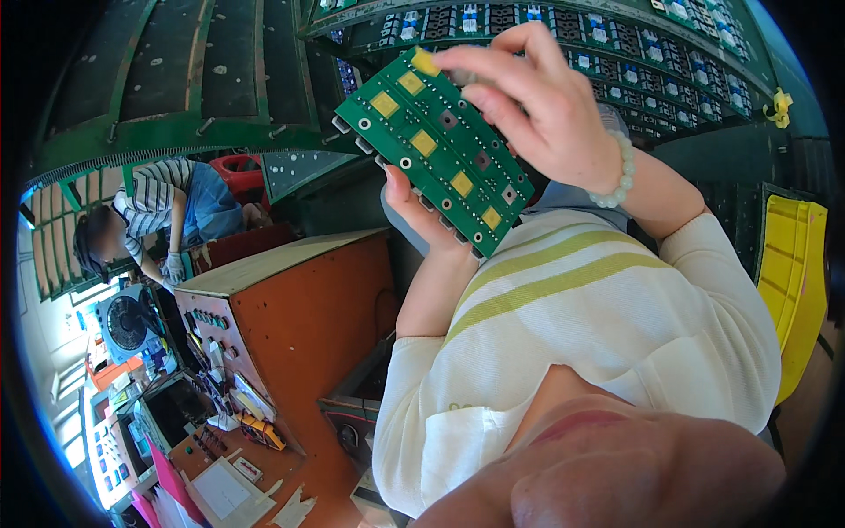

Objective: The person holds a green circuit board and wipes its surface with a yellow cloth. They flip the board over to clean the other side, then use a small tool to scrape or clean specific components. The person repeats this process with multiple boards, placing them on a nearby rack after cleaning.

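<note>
I hold a green circuit board [436, 145] up in front of me, tilted; it carries several yellow square pads and small grey squares. My left hand [412, 209] grips its lower edge from underneath, fingers mostly hidden behind the board. My right hand [532, 101], with a pale bead bracelet on the wrist, is at the board's upper corner, where its fingertips pinch a small yellow piece [424, 62]. Both cream, green-striped sleeves come up from the lower part of the picture.
A green conveyor rack [616, 44] with rows of circuit boards runs along the top. An orange control cabinet [299, 308] stands lower left, a fan [128, 321] beside it. Another person in a striped shirt [167, 207] works at left. A yellow bin [797, 273] sits at right.
</note>
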`<state>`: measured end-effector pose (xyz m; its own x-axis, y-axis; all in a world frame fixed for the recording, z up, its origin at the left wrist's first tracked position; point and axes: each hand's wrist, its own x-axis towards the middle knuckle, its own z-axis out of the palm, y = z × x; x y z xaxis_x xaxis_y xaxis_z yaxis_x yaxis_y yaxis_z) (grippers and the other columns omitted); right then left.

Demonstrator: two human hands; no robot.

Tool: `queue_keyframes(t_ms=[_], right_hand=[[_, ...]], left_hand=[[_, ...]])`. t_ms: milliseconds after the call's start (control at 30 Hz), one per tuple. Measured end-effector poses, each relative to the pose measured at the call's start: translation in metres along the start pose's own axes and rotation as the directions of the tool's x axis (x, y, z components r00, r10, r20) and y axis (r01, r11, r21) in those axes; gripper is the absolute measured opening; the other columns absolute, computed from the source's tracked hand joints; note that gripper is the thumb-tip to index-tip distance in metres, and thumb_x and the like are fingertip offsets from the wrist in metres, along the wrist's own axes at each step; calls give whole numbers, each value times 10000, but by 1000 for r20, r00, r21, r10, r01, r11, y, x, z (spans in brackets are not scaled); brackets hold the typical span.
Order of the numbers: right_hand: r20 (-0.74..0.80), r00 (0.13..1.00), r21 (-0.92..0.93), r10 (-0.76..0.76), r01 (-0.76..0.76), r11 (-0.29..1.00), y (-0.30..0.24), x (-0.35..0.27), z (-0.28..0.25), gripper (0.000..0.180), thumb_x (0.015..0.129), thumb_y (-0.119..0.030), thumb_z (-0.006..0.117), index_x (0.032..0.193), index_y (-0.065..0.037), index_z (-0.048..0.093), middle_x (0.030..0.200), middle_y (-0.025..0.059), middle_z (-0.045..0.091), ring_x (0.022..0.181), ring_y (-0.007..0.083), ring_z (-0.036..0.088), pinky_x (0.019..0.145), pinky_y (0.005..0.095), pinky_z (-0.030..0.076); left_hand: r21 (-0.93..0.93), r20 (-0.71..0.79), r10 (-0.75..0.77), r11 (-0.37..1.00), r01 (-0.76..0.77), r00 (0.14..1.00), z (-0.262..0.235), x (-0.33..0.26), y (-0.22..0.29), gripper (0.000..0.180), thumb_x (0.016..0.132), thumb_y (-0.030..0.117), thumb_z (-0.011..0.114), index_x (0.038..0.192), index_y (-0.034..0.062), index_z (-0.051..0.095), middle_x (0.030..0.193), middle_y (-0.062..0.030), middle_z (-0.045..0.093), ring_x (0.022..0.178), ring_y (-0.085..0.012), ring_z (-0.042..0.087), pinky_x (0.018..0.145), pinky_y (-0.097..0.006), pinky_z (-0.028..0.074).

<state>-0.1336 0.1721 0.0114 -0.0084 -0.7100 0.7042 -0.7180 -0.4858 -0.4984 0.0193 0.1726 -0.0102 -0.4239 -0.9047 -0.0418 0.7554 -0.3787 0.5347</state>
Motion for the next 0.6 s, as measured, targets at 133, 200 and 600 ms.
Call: queue_keyframes(t_ms=[133, 200, 600], right_hand=[[-29, 1000, -52, 7, -8, 999, 5, -1, 15, 267, 896, -193, 667, 1155, -256, 658, 913, 42, 537, 586, 157, 624, 497, 283, 511], [78, 996, -11, 46, -46, 999, 5, -3, 15, 318, 893, -152, 658, 1201, -231, 648, 906, 54, 514, 650, 173, 607, 556, 287, 508], [85, 993, 30, 78, -81, 996, 2, -4, 16, 333, 894, -116, 650, 1215, -204, 653, 881, 61, 503, 648, 194, 588, 596, 307, 499]], left_hand=[[154, -63, 28, 988, -18, 998, 3, 0, 0, 834, 840, 698, 393, 1405, 84, 409, 1291, -108, 529, 1152, -252, 564, 926, -413, 508], [147, -81, 43, 989, -31, 996, 4, 1, 0, 830, 837, 700, 397, 1392, 84, 421, 1277, -103, 533, 1139, -245, 568, 917, -404, 508], [246, -54, 43, 969, -28, 998, 2, -2, -4, 862, 808, 721, 420, 1376, 72, 430, 1289, -112, 515, 1161, -245, 553, 924, -402, 498]])
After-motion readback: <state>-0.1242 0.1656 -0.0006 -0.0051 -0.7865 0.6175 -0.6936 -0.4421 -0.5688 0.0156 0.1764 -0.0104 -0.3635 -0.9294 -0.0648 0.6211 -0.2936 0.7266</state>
